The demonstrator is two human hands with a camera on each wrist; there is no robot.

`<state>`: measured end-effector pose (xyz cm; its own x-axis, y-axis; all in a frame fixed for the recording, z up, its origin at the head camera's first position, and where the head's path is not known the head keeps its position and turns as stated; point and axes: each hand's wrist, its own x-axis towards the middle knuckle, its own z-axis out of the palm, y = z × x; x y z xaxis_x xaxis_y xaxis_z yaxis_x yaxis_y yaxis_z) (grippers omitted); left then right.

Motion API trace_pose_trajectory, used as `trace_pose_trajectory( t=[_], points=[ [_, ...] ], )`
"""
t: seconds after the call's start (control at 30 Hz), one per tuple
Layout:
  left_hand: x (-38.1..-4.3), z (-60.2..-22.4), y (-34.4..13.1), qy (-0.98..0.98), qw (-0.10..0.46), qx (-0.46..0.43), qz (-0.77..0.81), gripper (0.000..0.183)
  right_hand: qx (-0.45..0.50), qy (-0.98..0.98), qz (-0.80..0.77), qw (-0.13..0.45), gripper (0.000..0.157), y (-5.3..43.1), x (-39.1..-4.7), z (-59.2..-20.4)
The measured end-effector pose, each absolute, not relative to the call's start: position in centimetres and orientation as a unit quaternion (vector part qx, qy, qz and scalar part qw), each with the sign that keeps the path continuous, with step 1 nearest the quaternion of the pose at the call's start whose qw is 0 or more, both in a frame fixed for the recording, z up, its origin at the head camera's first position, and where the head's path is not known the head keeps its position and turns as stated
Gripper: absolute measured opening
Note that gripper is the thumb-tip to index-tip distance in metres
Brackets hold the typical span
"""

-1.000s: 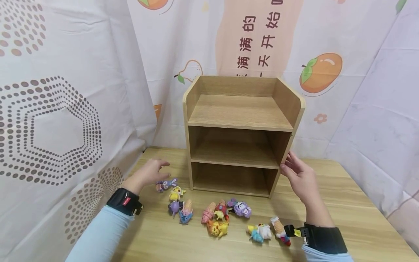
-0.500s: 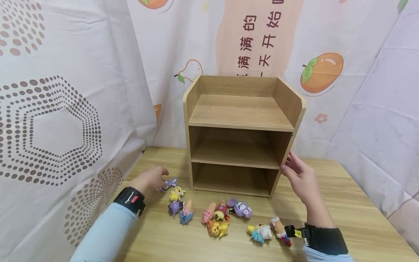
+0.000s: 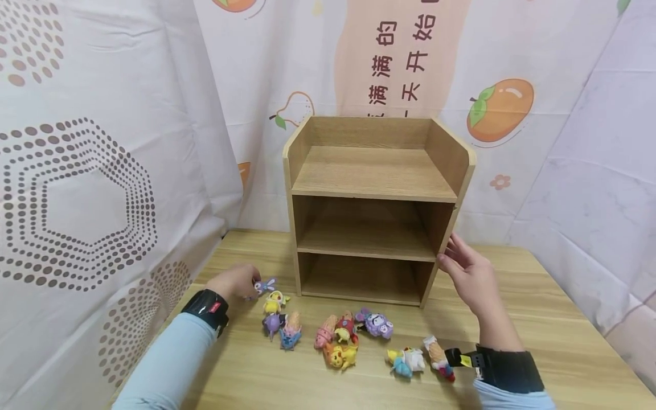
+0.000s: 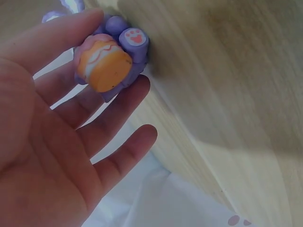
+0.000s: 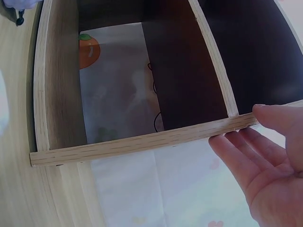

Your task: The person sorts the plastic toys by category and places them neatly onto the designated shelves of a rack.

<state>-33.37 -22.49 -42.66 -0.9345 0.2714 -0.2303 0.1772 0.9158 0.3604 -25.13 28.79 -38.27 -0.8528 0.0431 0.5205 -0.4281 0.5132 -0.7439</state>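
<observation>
A purple rabbit figurine (image 4: 137, 49) with an orange cup-like part lies on the table at the left. My left hand (image 3: 238, 280) pinches it, the thumb on one side and fingertips on the other; its long ears (image 3: 267, 285) stick out past the hand. At the right, my right hand (image 3: 470, 280) holds the side panel of a small wooden shelf unit (image 3: 376, 196). In the right wrist view the thumb lies on the panel's front edge (image 5: 189, 135), while the fingers touch its outer face.
Near the rabbit are a yellow figurine (image 3: 274, 303), a purple one (image 3: 273, 324) and a blue one (image 3: 290, 337). Before the shelf lie pink (image 3: 326, 333), orange-yellow (image 3: 340, 356) and fluffy purple (image 3: 378, 324) figurines, with others further right (image 3: 407, 363). Patterned curtains (image 3: 102, 171) hang behind.
My left hand has come down onto the rabbit figurine and its thumb and fingers have closed around it. My right hand stays at the shelf's side panel.
</observation>
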Motion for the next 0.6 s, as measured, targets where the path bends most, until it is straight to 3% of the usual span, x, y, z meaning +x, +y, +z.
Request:
trace_pose_trajectory(
  t=[0.6],
  points=[
    [-33.49,-43.12,-22.46,0.971,0.129,0.115,0.165,0.024,0.119,-0.829,0.491,0.24,0.063,28.75,-25.04,-38.2]
  ],
)
